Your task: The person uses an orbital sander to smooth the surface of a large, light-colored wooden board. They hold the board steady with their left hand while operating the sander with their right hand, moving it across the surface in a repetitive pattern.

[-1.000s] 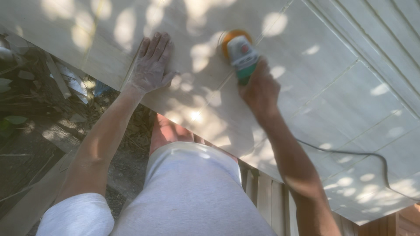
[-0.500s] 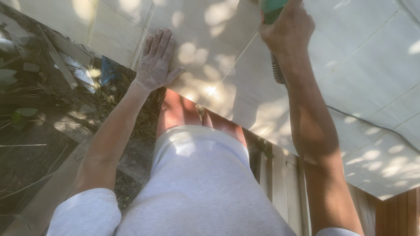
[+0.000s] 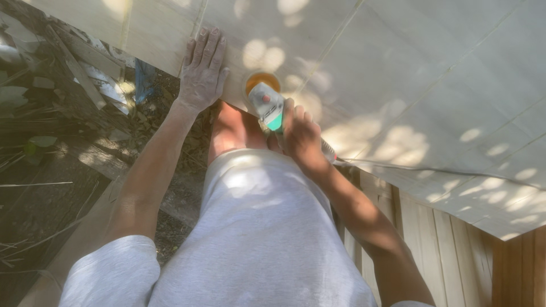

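The right hand (image 3: 301, 136) has its fingers (image 3: 291, 116) curled tight round the body of a green and white power sander (image 3: 267, 108), whose orange round pad (image 3: 261, 81) sits just beyond the fingertips, flat on the pale wooden panel (image 3: 409, 74) near its front edge. The left hand (image 3: 203, 71), dusty white, lies palm down on the same panel just left of the sander, apart from it, fingers (image 3: 211, 45) straight and slightly spread. A thin cable (image 3: 432, 169) runs off to the right along the panel's edge, above the person's grey shorts (image 3: 261, 233).
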